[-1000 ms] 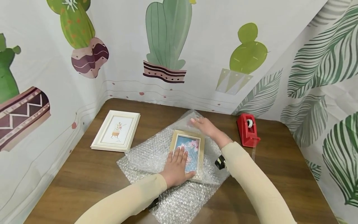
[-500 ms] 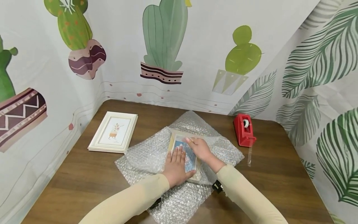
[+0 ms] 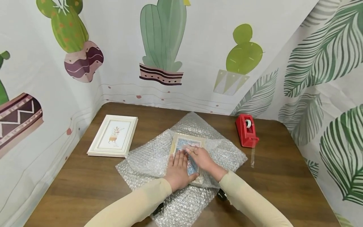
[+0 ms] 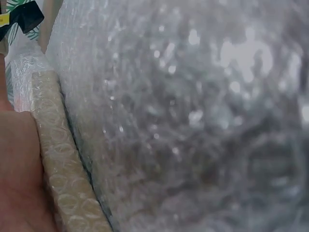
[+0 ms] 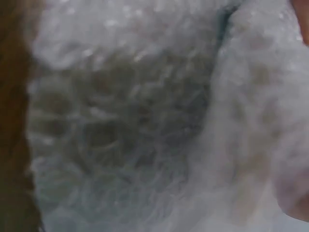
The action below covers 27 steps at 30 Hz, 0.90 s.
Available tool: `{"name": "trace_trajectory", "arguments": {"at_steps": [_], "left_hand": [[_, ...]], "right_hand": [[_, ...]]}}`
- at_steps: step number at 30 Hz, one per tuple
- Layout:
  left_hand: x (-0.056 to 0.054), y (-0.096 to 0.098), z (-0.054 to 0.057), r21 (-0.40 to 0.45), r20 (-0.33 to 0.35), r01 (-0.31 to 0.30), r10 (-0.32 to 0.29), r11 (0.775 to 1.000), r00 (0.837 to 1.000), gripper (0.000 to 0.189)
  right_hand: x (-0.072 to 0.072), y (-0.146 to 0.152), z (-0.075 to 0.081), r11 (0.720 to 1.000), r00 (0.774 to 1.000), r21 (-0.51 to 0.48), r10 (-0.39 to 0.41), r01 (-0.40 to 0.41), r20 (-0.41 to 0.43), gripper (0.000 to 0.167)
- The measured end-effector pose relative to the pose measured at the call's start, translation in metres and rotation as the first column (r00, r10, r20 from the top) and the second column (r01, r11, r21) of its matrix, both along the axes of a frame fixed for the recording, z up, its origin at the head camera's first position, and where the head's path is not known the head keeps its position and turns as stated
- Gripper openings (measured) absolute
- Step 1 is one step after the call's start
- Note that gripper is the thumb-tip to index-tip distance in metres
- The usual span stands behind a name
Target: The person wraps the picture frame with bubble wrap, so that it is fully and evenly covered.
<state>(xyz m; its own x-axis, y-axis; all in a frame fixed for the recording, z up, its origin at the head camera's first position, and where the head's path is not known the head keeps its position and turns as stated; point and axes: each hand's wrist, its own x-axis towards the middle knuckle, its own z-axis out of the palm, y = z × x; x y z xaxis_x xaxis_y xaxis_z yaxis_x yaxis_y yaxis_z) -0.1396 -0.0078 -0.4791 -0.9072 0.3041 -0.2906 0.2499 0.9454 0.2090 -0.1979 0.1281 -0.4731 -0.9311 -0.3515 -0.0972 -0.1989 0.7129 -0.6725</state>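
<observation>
A picture frame [image 3: 173, 145] with a gold border and a blue floral picture lies on a sheet of bubble wrap [image 3: 181, 206], partly covered by folded flaps. My left hand [image 3: 178, 173] rests flat on it, fingers straight. My right hand [image 3: 202, 159] holds the right-hand flap over the picture, beside the left fingertips; its fingers look partly veiled by the wrap. In the left wrist view, the frame's wrapped edge [image 4: 63, 159] runs beside the hand. The right wrist view is blurred, showing bubble wrap [image 5: 116, 121] and a fingertip [image 5: 294, 195] at the right.
White picture frames [image 3: 93, 146], seemingly stacked, lie at the left of the wooden table [image 3: 85, 183]. A red tape dispenser [image 3: 245, 134] stands at the right, with a strip of clear tape [image 3: 252, 159] hanging toward the front. A printed cloth [image 3: 204, 37] hangs behind the table.
My right hand has brought the bubble wrap flap from the frame's upper right down and left over the picture. My left hand has stayed on the frame. The view has shifted slightly.
</observation>
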Motion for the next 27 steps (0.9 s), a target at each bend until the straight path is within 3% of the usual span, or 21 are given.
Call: {"name": "trace_trajectory", "arguments": {"at_steps": [6, 14, 16, 20, 22, 23, 27], "left_hand": [[0.000, 0.000, -0.004, 0.005, -0.032, 0.011, -0.010, 1.000, 0.999, 0.093], [0.005, -0.004, -0.010, -0.021, -0.162, 0.028, -0.031, 0.999, 0.986, 0.092], [0.007, -0.005, -0.012, -0.007, -0.212, 0.022, -0.023, 1.000, 0.977, 0.093], [0.007, -0.004, -0.016, 0.017, -0.362, 0.012, -0.005, 1.000, 0.932, 0.093], [0.005, -0.005, -0.014, 0.028, -0.391, 0.018, -0.006, 0.999, 0.920, 0.092], [0.005, -0.006, -0.013, 0.039, -0.392, 0.024, -0.007, 0.999, 0.920, 0.090], [0.006, -0.014, -0.002, 0.100, -0.275, 0.100, -0.069, 0.990, 0.959, 0.080]], "right_hand": [[-0.001, 0.001, -0.005, 0.999, 0.999, 0.002, 0.039, -0.039, -0.005, 0.037], [-0.003, 0.002, -0.009, 0.987, 0.987, 0.017, 0.159, -0.159, -0.034, 0.038], [-0.003, 0.002, -0.009, 0.982, 0.982, 0.039, 0.186, -0.185, -0.033, 0.039], [-0.004, 0.002, -0.009, 0.971, 0.973, 0.086, 0.228, -0.224, -0.035, 0.040], [-0.005, 0.004, -0.010, 0.966, 0.970, 0.109, 0.241, -0.235, -0.037, 0.041], [-0.005, 0.004, -0.011, 0.963, 0.967, 0.117, 0.249, -0.243, -0.044, 0.041], [-0.003, 0.009, -0.010, 0.941, 0.951, 0.192, 0.299, -0.280, -0.078, 0.043]]}}
